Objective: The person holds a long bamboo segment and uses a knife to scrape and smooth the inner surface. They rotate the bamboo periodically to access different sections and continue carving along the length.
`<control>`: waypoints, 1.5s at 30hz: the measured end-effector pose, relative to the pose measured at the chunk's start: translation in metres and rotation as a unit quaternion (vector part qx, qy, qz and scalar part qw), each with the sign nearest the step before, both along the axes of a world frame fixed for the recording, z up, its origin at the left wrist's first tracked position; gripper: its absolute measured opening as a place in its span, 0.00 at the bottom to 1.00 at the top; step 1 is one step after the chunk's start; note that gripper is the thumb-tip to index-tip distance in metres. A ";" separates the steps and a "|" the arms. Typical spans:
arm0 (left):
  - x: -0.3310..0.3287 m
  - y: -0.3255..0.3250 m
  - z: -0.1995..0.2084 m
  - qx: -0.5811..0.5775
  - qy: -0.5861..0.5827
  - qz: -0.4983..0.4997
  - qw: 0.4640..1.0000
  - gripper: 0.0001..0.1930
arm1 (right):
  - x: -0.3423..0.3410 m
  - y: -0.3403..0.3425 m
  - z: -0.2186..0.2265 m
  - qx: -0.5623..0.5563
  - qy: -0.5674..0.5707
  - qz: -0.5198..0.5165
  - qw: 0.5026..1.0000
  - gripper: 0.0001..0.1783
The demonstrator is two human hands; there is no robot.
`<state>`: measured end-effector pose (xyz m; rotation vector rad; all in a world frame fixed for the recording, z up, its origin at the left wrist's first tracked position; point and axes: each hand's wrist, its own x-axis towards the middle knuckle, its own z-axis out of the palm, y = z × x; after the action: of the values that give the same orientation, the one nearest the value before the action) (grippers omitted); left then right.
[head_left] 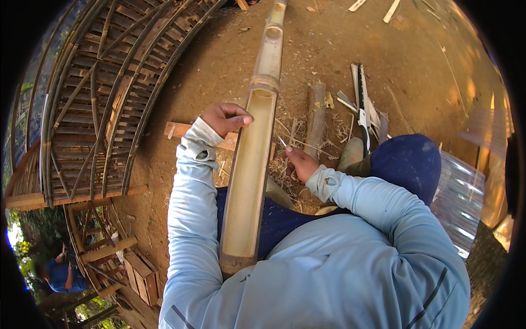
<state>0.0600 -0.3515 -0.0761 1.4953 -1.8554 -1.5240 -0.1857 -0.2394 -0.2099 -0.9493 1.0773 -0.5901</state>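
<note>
A long bamboo pole, opened along its top into a trough, runs from my lap away across the ground. Its inner walls show at the nodes. My left hand is at its left rim, fingers curled and thumb tip over the edge; whatever the fingers pinch is hidden. To the right of the trough, apart from it, my right hand closes around a thin tool with a pale, shiny pointed tip. The tool's handle is hidden in the fist, so its exact kind does not show.
Beyond my right hand lie a short log, a saw and scattered shavings. A wooden board passes under the bamboo. Slatted bamboo framework fills the left side. A person in blue is at the lower left. Clear corrugated sheeting stands right.
</note>
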 end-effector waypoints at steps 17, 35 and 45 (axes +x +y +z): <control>0.002 -0.017 -0.105 0.216 0.237 0.193 0.927 0.32 | -0.011 -0.011 0.022 0.018 -0.062 -0.089 0.994 0.17; -0.016 -0.016 -0.089 0.317 0.331 0.175 0.871 0.28 | -0.020 0.009 0.062 -0.257 0.095 0.096 0.957 0.22; -0.023 -0.018 -0.069 0.297 0.262 0.193 0.898 0.26 | -0.013 0.013 0.064 -0.286 0.134 0.127 0.940 0.25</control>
<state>0.0372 -0.3691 -0.1455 1.3587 -0.7654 -2.1069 -0.1990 -0.2261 -0.1454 -1.6903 1.0138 -0.5793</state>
